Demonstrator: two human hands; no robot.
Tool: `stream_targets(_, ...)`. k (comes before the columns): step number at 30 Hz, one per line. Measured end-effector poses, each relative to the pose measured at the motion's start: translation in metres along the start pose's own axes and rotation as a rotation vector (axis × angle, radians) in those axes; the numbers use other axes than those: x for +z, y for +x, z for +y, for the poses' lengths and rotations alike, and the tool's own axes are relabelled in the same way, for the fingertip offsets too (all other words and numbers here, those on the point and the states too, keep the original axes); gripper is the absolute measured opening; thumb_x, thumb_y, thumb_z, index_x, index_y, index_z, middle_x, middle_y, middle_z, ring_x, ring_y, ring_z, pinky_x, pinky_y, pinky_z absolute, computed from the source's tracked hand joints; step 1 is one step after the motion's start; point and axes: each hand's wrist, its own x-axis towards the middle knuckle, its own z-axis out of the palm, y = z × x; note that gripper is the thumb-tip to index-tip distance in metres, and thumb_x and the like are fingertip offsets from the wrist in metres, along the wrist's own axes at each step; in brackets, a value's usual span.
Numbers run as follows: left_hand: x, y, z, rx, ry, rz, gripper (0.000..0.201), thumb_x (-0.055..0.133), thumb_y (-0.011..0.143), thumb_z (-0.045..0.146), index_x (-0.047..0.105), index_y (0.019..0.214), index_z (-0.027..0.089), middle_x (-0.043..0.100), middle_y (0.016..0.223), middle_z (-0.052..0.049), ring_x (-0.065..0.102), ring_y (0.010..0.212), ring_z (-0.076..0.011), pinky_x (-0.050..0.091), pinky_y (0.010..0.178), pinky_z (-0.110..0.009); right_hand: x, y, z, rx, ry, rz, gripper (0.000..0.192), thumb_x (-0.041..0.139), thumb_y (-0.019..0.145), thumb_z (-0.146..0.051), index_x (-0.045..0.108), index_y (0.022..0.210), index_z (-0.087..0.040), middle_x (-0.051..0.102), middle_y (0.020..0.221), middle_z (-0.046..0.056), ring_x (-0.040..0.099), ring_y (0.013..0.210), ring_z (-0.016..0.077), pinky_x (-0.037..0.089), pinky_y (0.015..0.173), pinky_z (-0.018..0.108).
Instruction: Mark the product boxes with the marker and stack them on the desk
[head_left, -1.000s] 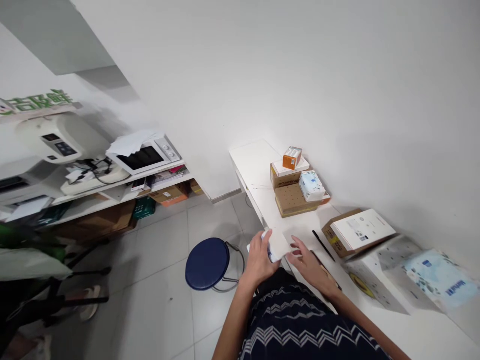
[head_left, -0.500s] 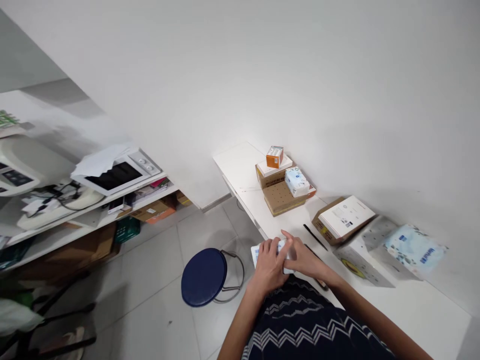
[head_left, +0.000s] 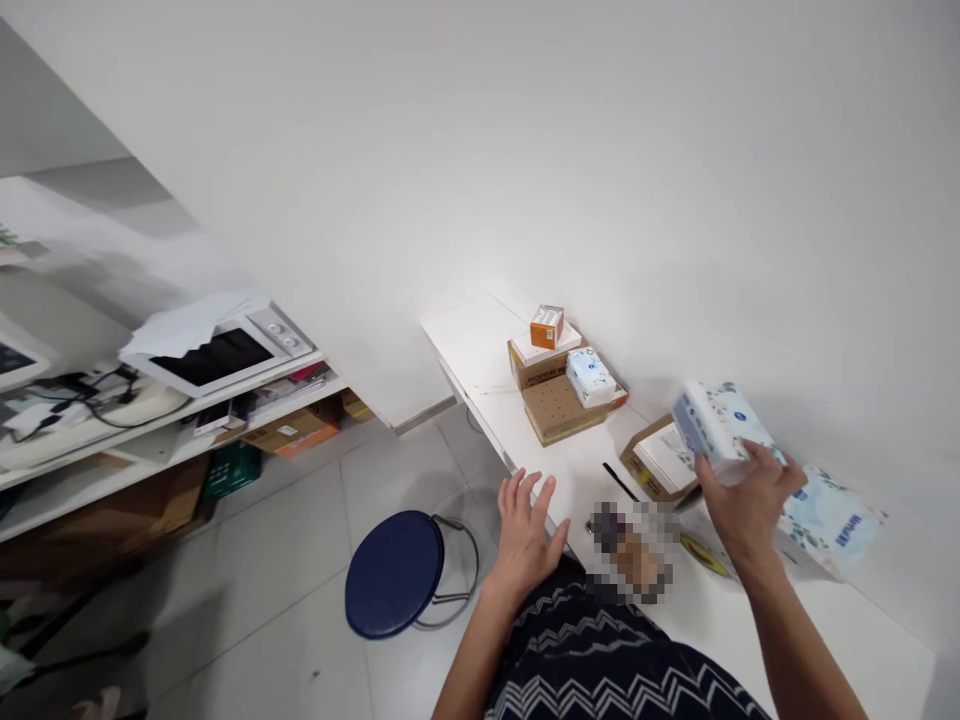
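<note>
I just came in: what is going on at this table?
A person's right hand holds a blue-and-white pack over the white table. The left hand is open, holding nothing, near the table's edge. Farther along, a small orange box sits on a flat white box.

White rectangular table (head_left: 465,345): open lane along floor-side edge, far corner to person's left hand (head_left: 525,535). Wall-side edge obstructed: stacked brown cardboard boxes (head_left: 555,407), then floral blue-white tissue pack (head_left: 726,415) in right hand (head_left: 752,500).
</note>
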Motion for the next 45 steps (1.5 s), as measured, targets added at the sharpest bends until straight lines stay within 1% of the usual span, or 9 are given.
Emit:
stream_targets(7,-0.003,-0.002,-0.008,-0.083,0.011,-0.008,0.065,0.059,0.090,0.021,0.032,0.149,0.021,0.053,0.132,-0.016,0.043,0.134,-0.0384,0.038,0.107,-0.062,0.016,0.008,0.029,0.075,-0.216,-0.157,0.058,0.047,0.086,-0.049,0.063,0.121,-0.005,0.038,0.143,0.033,0.032,0.137,0.0503,0.029,0.106,0.070)
stream_targets(13,-0.007,-0.009,-0.014,-0.165,0.043,-0.032,0.063,0.057,0.091,0.022,0.033,0.149,0.022,0.053,0.134,-0.016,0.041,0.135,-0.0376,0.037,0.109,-0.062,0.024,0.028,-0.001,-0.125,-0.177,-0.149,0.058,0.049,0.089,-0.052,0.061,0.128,-0.011,0.034,0.149,0.028,0.028,0.140,0.0489,0.024,0.109,0.070)
stream_targets(19,-0.014,-0.013,-0.016,-0.209,0.064,-0.028,0.059,0.055,0.092,0.022,0.037,0.149,0.025,0.053,0.134,-0.014,0.041,0.135,-0.0370,0.036,0.109,-0.062,0.116,0.049,-0.054,-0.137,-0.051,-0.562,0.066,0.055,0.087,-0.044,0.046,0.145,-0.014,0.031,0.150,0.025,0.029,0.142,0.0427,0.031,0.110,0.057)
stream_targets(24,-0.021,-0.023,-0.018,-0.263,0.096,0.013,0.058,0.054,0.092,0.020,0.039,0.148,0.026,0.055,0.131,-0.014,0.045,0.132,-0.0353,0.038,0.108,-0.060,0.188,0.060,-0.074,-0.021,-0.013,-0.641,0.076,0.066,0.079,-0.047,0.045,0.146,-0.016,0.032,0.148,0.029,0.043,0.131,0.0469,0.035,0.103,0.060)
stream_targets(28,-0.026,-0.032,-0.019,-0.319,0.101,0.050,0.058,0.055,0.090,0.020,0.042,0.147,0.026,0.058,0.128,-0.013,0.049,0.129,-0.0346,0.041,0.106,-0.059,0.206,0.066,-0.078,0.071,0.086,-0.680,0.075,0.065,0.076,-0.042,0.048,0.143,-0.012,0.039,0.145,0.028,0.043,0.132,0.0443,0.034,0.105,0.059)
stream_targets(34,-0.027,-0.037,-0.022,-0.482,-0.072,0.117,0.052,0.055,0.092,0.024,0.049,0.144,0.027,0.061,0.130,-0.013,0.051,0.128,-0.0318,0.042,0.108,-0.056,0.189,0.067,-0.090,0.269,0.338,-0.713,0.072,0.062,0.072,-0.040,0.052,0.135,-0.007,0.054,0.135,0.025,0.042,0.134,0.0404,0.031,0.111,0.056)
stream_targets(38,-0.016,-0.030,-0.026,-0.799,-0.519,0.309,0.053,0.063,0.089,0.039,0.053,0.139,0.025,0.063,0.127,-0.014,0.060,0.121,-0.0292,0.047,0.104,-0.052,0.151,0.028,-0.110,0.400,0.648,-0.853,0.070,0.061,0.074,-0.050,0.050,0.135,-0.019,0.063,0.131,0.014,0.062,0.116,0.0310,0.051,0.096,0.046)
stream_targets(42,-0.021,-0.017,-0.024,-1.075,-1.110,0.461,0.079,0.078,0.075,0.052,0.048,0.143,0.027,0.066,0.121,-0.014,0.068,0.105,-0.0257,0.054,0.091,-0.043,0.100,-0.029,-0.134,0.466,0.921,-1.048,0.063,0.069,0.072,-0.054,0.058,0.127,-0.025,0.070,0.123,0.008,0.069,0.104,0.0272,0.058,0.083,0.039)
stream_targets(45,-0.039,-0.008,-0.017,-1.101,-1.421,0.503,0.111,0.085,0.067,0.055,0.022,0.156,0.033,0.055,0.139,-0.016,0.068,0.106,-0.0257,0.055,0.085,-0.039,0.069,-0.056,-0.146,0.495,1.054,-1.226,0.058,0.075,0.073,-0.049,0.062,0.124,-0.026,0.070,0.125,0.009,0.069,0.104,0.0279,0.058,0.082,0.038)
